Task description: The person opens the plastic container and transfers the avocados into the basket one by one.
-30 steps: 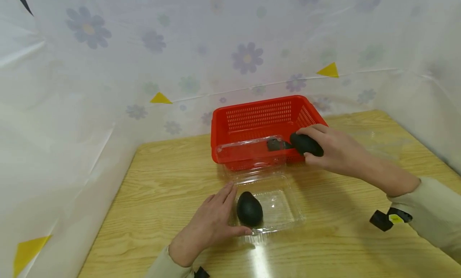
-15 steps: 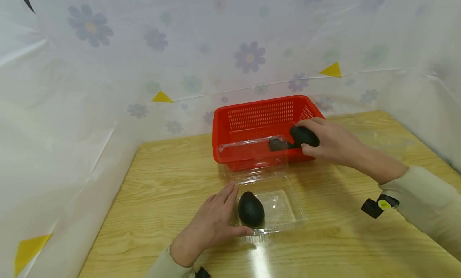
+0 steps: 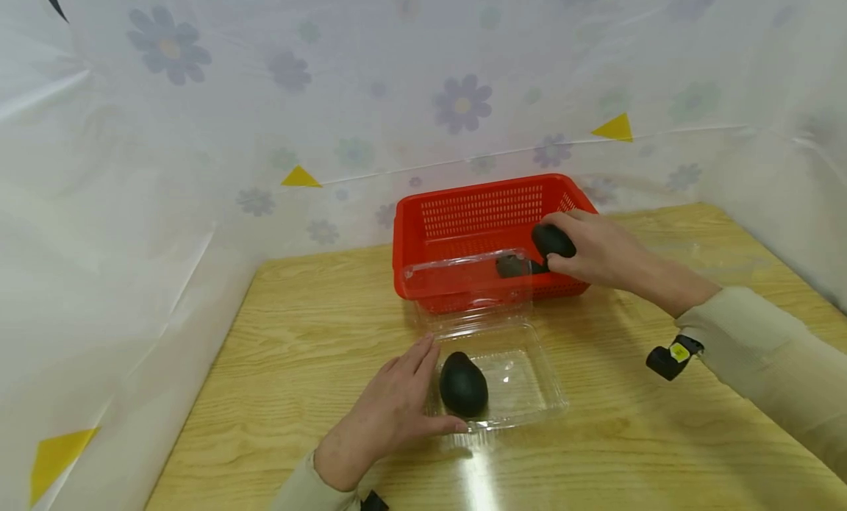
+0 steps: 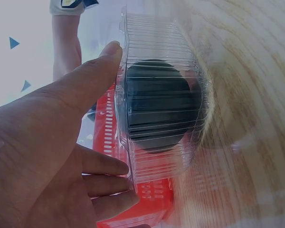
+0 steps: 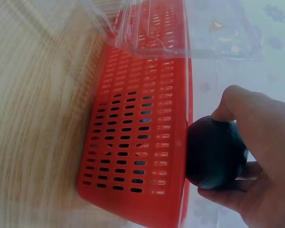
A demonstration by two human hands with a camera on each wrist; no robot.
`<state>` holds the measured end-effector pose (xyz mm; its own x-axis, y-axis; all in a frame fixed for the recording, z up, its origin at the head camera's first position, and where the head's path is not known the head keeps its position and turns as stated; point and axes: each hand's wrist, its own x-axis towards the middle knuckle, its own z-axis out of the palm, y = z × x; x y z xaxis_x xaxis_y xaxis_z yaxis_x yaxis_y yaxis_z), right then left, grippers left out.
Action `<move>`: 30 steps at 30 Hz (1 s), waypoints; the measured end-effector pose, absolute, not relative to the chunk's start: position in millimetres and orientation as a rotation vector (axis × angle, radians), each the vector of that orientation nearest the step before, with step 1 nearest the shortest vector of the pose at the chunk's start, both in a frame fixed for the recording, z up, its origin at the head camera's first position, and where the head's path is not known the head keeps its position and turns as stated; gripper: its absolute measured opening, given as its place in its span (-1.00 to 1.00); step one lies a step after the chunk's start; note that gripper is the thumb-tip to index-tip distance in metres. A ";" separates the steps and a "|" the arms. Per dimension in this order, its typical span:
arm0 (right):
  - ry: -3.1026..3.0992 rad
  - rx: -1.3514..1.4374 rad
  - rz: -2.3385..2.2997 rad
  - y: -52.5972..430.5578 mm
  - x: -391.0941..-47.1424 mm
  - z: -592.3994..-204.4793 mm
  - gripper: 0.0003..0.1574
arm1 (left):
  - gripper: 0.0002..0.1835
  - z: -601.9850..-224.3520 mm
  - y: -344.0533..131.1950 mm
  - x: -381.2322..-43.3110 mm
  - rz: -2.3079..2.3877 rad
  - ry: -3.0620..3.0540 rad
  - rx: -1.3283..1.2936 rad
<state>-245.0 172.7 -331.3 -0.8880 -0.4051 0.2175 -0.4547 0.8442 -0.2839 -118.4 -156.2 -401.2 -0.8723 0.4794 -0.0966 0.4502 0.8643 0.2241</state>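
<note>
My right hand (image 3: 602,252) grips a dark avocado (image 3: 553,240) at the right side of the red basket (image 3: 479,211); in the right wrist view the held avocado (image 5: 214,153) shows just past the basket's rim. Another dark avocado (image 3: 511,265) lies in the basket, seen through a clear lid. At the front stands an opened clear plastic clamshell box (image 3: 519,404), with one avocado (image 3: 463,384) at its left end. My left hand (image 3: 390,412) rests on the box's left side, fingers and thumb extended; in the left wrist view the thumb (image 4: 97,69) touches the rim.
The box's raised clear lid (image 3: 456,281) leans over the front of the basket. Wood-grain table (image 3: 317,334) lies beneath everything. A white flowered sheet (image 3: 370,92) with yellow triangles hangs behind and at the sides. A clear plastic piece (image 3: 708,265) lies at the right.
My right hand has moved back and to the left with the avocado, from over the front rim to farther over the basket. The left hand keeps its place on the box.
</note>
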 end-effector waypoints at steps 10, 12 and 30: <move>-2.928 0.644 0.486 172.2 -264.2 -335.5 -0.35 | 0.25 -400.4 -156.5 -115.8 0.289 2.889 0.727; -2.939 0.635 0.478 172.6 -268.0 -337.1 -0.34 | 0.25 -400.4 -156.9 -115.5 0.285 2.892 0.729; -2.952 0.681 0.248 166.8 -295.5 -346.3 -0.38 | 0.25 -397.9 -158.5 -110.4 0.275 2.894 0.728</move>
